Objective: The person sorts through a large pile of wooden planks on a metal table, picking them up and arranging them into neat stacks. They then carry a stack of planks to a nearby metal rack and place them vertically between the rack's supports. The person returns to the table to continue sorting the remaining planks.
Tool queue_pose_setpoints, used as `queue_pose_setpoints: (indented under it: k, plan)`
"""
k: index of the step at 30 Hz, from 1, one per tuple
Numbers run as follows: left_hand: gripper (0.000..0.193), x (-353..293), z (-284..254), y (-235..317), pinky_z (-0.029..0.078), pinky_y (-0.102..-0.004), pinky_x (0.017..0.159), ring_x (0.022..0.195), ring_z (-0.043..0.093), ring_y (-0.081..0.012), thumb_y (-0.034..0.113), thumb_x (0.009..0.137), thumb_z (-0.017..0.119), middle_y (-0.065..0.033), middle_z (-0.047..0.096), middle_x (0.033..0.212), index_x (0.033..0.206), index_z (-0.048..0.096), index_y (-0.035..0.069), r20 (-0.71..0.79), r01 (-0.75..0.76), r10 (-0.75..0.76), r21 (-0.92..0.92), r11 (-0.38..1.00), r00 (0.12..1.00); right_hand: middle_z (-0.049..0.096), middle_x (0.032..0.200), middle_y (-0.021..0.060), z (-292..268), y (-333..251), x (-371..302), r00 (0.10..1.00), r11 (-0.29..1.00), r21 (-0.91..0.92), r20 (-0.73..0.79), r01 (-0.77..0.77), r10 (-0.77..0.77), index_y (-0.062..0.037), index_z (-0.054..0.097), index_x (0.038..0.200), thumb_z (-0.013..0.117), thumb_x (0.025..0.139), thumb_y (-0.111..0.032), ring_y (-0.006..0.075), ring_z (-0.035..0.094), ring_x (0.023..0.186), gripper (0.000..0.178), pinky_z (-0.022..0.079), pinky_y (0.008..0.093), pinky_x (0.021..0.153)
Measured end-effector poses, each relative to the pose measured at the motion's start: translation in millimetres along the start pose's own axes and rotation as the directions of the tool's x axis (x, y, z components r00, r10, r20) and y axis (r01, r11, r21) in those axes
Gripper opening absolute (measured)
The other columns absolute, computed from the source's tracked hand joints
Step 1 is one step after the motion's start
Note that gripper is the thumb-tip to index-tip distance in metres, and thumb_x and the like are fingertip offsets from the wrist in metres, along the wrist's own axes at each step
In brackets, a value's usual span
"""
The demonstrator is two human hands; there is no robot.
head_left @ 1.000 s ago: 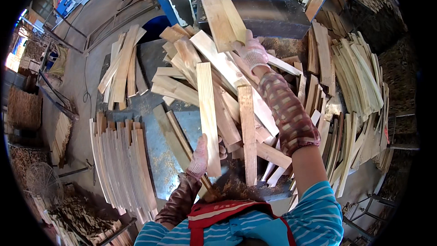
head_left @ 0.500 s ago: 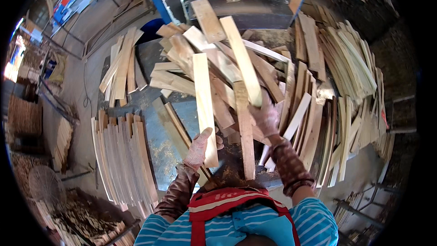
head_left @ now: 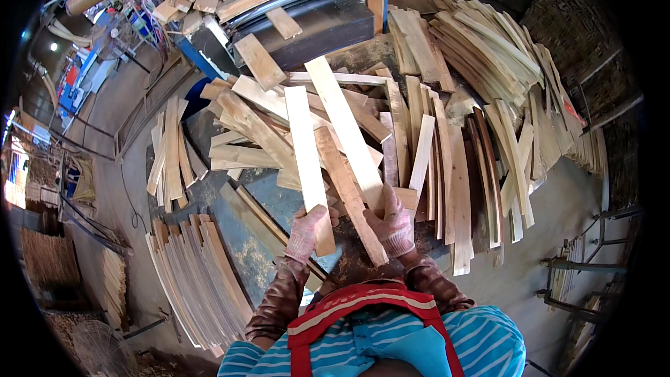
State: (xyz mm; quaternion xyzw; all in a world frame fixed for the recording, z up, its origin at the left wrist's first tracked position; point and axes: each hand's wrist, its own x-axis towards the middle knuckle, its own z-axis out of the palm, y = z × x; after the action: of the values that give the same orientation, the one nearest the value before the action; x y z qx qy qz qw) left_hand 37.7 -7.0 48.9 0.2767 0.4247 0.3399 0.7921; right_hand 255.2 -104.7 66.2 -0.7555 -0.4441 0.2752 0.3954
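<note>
My left hand (head_left: 308, 230), in a stained glove, is closed round the near end of a pale wooden board (head_left: 304, 160) that points away from me. My gloved right hand (head_left: 393, 225) grips the near end of a second pale board (head_left: 342, 126), which slants up to the left. A browner, rough board (head_left: 347, 192) lies between the two, its near part against my right fingers; whether they hold it as well, I cannot tell. Under and beyond these boards is a jumbled heap of loose boards (head_left: 244, 126) on the dark table.
Boards lined up side by side (head_left: 195, 272) lie at the table's left, with a smaller bundle (head_left: 167, 150) beyond. Stacked boards (head_left: 481, 49) fill the right side. At the far edge stands a machine with a roller (head_left: 307, 35). A metal frame (head_left: 572, 272) is at the right.
My right hand has come nearer to me and grips the pale board close to its end. The brown board now tilts with its near end rightward. The whole view has turned to the right.
</note>
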Motion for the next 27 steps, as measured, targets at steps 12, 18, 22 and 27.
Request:
queue_pose_setpoints:
  k: [12,18,22,27]
  plan:
    - [0.071,1.0,70.2,-45.2,0.045,-0.0357,0.108,0.137,0.047,-0.0245,0.04,0.105,0.057,-0.0191,0.043,0.155,0.158,0.031,0.002,0.228,-0.242,0.158,0.412,0.878,0.961,0.068,0.11,0.0101,-8.1,21.4,-19.0,0.718,0.003,0.723,0.687,-0.691,-0.108,-0.0017,0.052,0.136,0.072,0.09,-0.034,0.0217,0.067,0.092,0.06,0.056,0.037,0.085]
    - [0.043,-4.8,42.2,-52.8,0.054,-0.0423,0.097,0.108,0.068,-0.0282,0.032,0.101,0.064,-0.0146,0.07,0.122,0.132,0.062,0.002,-0.157,0.005,0.012,0.105,0.994,0.988,0.065,0.115,0.0155,-1.5,50.9,-16.9,0.735,-0.35,0.648,0.623,-0.676,-0.266,-0.0017,0.046,0.143,0.071,0.09,-0.033,0.0271,0.067,0.097,0.066,0.057,0.0426,0.087]
    - [0.046,-14.6,24.3,-52.3,0.053,-0.0442,0.099,0.11,0.068,-0.0304,0.033,0.099,0.066,-0.0161,0.069,0.123,0.133,0.061,0.002,-0.183,0.01,0.012,0.115,0.993,0.983,0.063,0.113,0.0154,0.7,54.3,-17.1,0.724,-0.482,0.556,0.622,-0.677,-0.298,-0.0016,0.044,0.145,0.072,0.088,-0.032,0.0274,0.063,0.094,0.07,0.054,0.0415,0.084]
    - [0.043,-22.4,17.0,-45.2,0.055,-0.0395,0.095,0.104,0.07,-0.0267,0.03,0.096,0.071,-0.0141,0.072,0.116,0.128,0.065,0.002,-0.239,0.005,0.016,0.089,0.996,0.971,0.063,0.11,0.0143,0.8,61.1,-18.1,0.723,-0.498,0.552,0.639,-0.668,-0.261,-0.0002,0.043,0.146,0.073,0.086,-0.03,0.0257,0.061,0.091,0.073,0.053,0.0388,0.081]
